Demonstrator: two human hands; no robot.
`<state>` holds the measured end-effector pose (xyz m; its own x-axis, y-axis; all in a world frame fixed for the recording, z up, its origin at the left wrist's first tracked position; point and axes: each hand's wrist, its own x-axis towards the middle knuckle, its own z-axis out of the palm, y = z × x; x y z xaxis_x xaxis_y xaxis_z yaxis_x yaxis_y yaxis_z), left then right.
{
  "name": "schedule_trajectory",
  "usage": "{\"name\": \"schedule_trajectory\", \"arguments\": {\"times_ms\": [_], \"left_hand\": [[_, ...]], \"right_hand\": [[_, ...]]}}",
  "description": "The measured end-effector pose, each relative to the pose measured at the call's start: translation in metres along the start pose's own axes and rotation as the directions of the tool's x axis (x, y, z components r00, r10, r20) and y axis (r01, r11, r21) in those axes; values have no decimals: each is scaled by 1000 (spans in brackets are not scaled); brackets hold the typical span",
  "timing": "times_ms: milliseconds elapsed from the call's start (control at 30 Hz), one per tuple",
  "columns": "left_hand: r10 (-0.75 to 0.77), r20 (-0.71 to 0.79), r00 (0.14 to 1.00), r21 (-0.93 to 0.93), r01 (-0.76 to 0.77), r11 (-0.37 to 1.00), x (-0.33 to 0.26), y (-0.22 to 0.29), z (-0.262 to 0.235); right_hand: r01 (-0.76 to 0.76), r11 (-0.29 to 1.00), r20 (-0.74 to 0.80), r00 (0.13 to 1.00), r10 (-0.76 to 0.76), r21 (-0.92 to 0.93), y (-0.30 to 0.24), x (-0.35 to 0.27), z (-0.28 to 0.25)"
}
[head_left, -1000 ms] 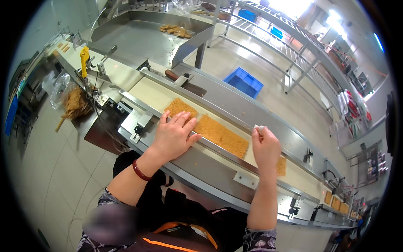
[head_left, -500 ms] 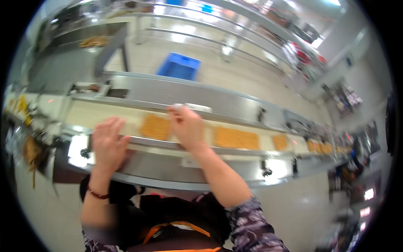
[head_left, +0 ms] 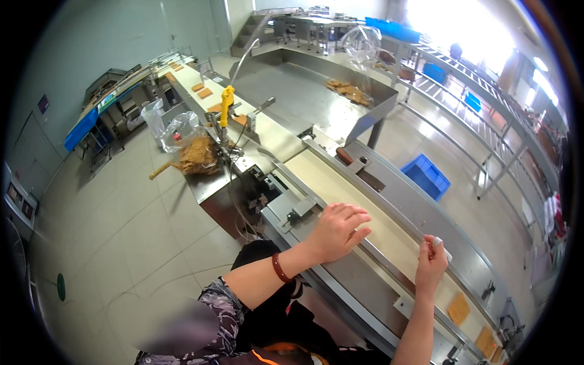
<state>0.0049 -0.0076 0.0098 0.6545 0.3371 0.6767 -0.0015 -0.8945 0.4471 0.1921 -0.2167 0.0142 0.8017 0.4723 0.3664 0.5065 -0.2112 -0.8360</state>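
Note:
A cream conveyor belt (head_left: 334, 179) runs diagonally between metal rails in front of me. Over its near rail, my left hand (head_left: 340, 232) is held with fingers loosely stretched and apart, gripping nothing. At the far rail my right hand (head_left: 431, 263) has its fingers pinched together. A small white piece (head_left: 437, 241) shows at these fingertips; whether it is held or worn on a finger is unclear. Beside this hand, a white strip (head_left: 448, 254) is partly hidden on the rail. Further right, a flat orange-brown slab (head_left: 458, 309) lies on the belt, with another slab (head_left: 485, 342) beyond.
Up the belt stand a yellow hand-held device (head_left: 227, 100) and more slabs (head_left: 205, 93). A bag of brown pieces (head_left: 199, 155) sits at the left. Behind the belt are a big metal tray table (head_left: 274, 70), a blue crate (head_left: 426, 176) and a roller rack (head_left: 480, 103).
My view has swung left along the line, so both hands now appear further right. The slab formerly between my hands is no longer there. My right hand remains pinched at the far rail.

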Motion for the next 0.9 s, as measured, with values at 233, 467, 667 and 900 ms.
{"name": "schedule_trajectory", "arguments": {"times_ms": [233, 467, 667, 900], "left_hand": [[-1, -21, 1000, -14, 1, 1000, -1, -1, 1], [-8, -4, 1000, -18, 8, 1000, 0, -3, -2], [-17, 15, 1000, -13, 17, 1000, 0, 1, -2], [7, -28, 1000, -32, -8, 999, 0, -1, 0]], "right_hand": [[-7, 1000, 10, 1000, 7, -19, 1, 1, -3], [29, 1000, 16, 999, -29, -6, 4, 2, 0], [-19, 997, 29, 999, 21, -73, 6, 0, -5], [-15, 1000, 34, 999, 15, 13, 10, 2, -1]]}}
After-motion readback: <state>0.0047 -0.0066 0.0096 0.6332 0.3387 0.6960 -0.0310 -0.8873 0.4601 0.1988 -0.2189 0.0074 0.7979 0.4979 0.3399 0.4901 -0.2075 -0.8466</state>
